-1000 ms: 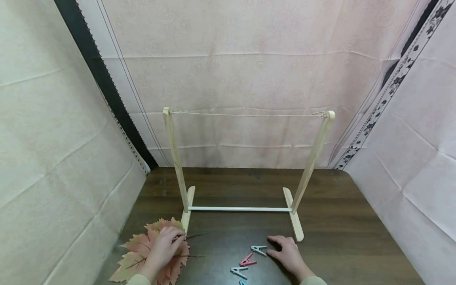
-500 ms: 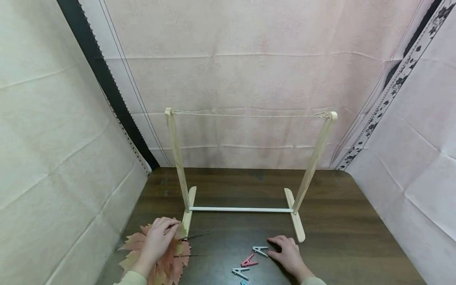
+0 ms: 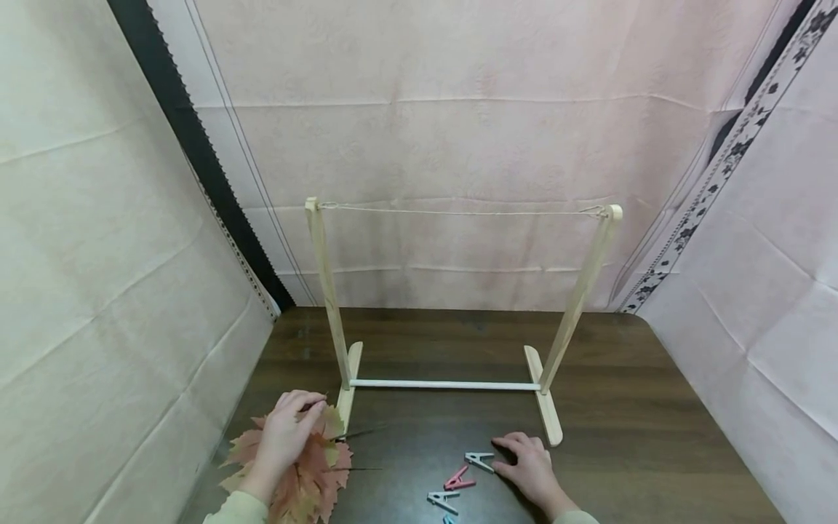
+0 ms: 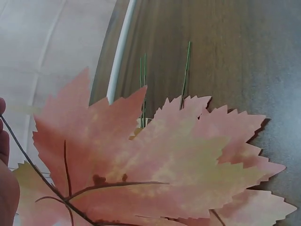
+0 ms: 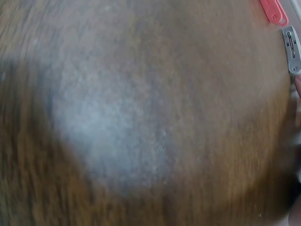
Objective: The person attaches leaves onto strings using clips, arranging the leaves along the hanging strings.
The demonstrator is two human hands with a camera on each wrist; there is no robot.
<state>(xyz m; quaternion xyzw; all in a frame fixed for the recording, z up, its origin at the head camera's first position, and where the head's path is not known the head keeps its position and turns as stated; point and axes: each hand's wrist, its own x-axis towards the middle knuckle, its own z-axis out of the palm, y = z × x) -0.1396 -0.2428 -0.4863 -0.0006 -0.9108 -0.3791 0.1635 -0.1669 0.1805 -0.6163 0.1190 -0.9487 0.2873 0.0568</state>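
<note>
By its thin dark stem, my left hand [image 3: 286,434] pinches an artificial maple leaf [image 4: 113,155], orange-pink with yellowish patches. The left wrist view has the fingertips at its left edge, on the stem. Under and behind it more maple leaves [image 3: 321,484] overlap on the table, their thin green stems [image 4: 187,70] pointing away. My right hand [image 3: 532,469] rests on the table with relaxed fingers, its thumb at the nearest grey clothespin [image 3: 480,461]. Beside that lie a pink clothespin [image 3: 459,480], another grey clothespin [image 3: 443,501] and a blue one [image 3: 448,519], cut off by the frame edge.
A wooden stand straddles the table's middle, with a left post [image 3: 329,298], a right post [image 3: 581,298] and a white crossbar [image 3: 445,384]. A string [image 3: 452,212] runs between the post tops. Pale cloth [image 3: 458,145] walls off the back and both sides.
My left hand has moved up and slightly left over the leaves, drawing one leaf by its stem. The right hand has stayed in place beside the clothespins.
</note>
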